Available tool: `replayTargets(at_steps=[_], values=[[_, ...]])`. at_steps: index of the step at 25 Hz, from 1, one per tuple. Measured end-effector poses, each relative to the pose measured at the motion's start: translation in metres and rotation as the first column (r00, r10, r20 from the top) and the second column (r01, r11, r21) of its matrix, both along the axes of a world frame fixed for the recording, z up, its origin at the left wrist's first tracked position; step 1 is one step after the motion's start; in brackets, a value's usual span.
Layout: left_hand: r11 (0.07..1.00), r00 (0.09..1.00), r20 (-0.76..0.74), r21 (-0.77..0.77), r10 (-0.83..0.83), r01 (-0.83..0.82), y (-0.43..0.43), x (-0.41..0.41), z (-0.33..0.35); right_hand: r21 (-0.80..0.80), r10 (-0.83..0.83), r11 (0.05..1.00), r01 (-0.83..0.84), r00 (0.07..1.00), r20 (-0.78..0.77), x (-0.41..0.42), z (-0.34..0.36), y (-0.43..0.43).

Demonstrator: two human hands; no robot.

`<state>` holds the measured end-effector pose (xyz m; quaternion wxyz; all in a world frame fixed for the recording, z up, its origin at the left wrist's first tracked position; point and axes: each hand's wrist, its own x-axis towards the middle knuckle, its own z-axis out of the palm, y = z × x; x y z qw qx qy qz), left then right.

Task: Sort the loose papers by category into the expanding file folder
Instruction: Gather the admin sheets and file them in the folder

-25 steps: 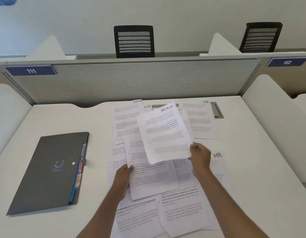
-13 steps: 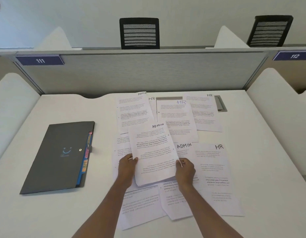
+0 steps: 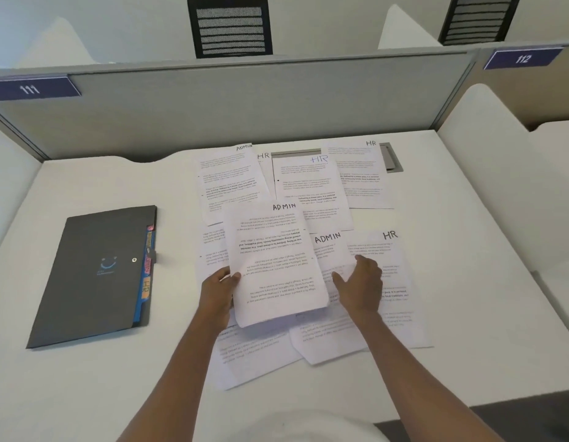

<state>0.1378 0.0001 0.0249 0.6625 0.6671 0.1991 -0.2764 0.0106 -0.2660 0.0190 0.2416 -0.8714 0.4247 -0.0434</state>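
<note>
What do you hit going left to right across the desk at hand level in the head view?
Order: grey file folder → left hand → top ADMIN sheet → right hand → near-right HR sheet.

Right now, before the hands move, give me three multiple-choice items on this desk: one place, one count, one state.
1. Where does the file folder lie? A left of the papers; B on top of them; C right of them.
2. How many sheets show a handwritten ADMIN heading? A one; B three; C six.
3. What state is the folder in? A standing open; B held in both hands; C closed and flat.
Key: A, it lies left of the spread; B, three headings show, one on the sheet the left hand grips; C, it lies shut, no hand on it.
</note>
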Motion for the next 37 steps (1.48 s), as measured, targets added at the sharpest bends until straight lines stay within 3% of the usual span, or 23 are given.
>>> replayTargets(at_steps=[4,16,21,26,31,34,37], values=[[0.998,0.998,-0.020,0.000,-0.063,0.064,0.011,-0.015,-0.007,-0.054,0.033,0.998,-0.045,0.979,-0.202,-0.011,-0.003,0.006],[0.999,0.998,-0.048,0.022,-0.035,0.036,0.013,-0.039,-0.019,0.111,0.006,0.994,0.024,0.964,-0.265,-0.001,0.001,-0.005],[0.997,1.000,0.000,0.078,-0.007,0.007,0.012,-0.040,-0.014,0.211,-0.012,0.977,0.015,1.000,-0.015,-0.002,0.022,-0.015],[0.992,0.997,0.068,0.128,-0.019,0.010,0.011,-0.041,-0.012,-0.046,0.000,0.999,0.007,0.990,0.144,0.007,0.082,-0.027],[0.984,0.997,0.061,0.174,-0.041,0.030,0.003,-0.041,-0.011,-0.140,-0.011,0.988,0.071,0.922,0.388,0.023,0.141,-0.022],[0.980,0.995,0.057,0.185,-0.078,0.067,0.002,-0.042,-0.008,-0.089,-0.033,0.992,0.088,0.870,0.492,0.030,0.150,-0.016],[0.979,0.995,0.052,0.189,-0.084,0.072,0.000,-0.044,-0.005,0.113,-0.089,0.993,0.040,0.875,0.476,0.037,0.121,-0.009]])
